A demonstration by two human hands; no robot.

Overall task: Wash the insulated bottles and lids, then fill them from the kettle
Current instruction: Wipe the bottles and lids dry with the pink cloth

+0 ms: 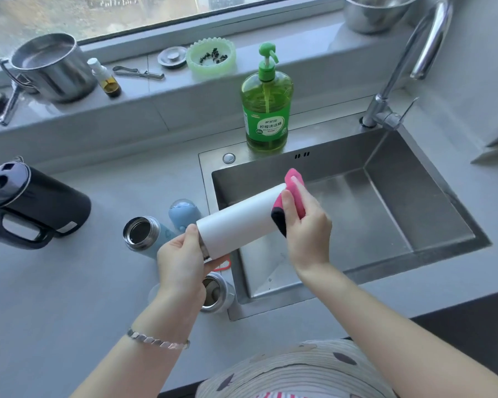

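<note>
My left hand [181,262] grips the mouth end of a white insulated bottle [242,222], held nearly level over the sink's left edge. At the bottle's base my right hand [308,228] holds a pink and black cloth [289,196] against it. A light blue bottle [144,234] stands uncapped on the counter, with its blue lid [183,212] just behind. Below my left hand sits a third steel bottle [216,291], partly hidden. The black kettle [32,205] stands at the left.
The steel sink [385,202] fills the right, its tap [408,61] at the back right. Green dish soap [266,104] stands behind the sink. On the sill are a steel pot [52,67], a small vial, a green dish and a steel bowl [377,11].
</note>
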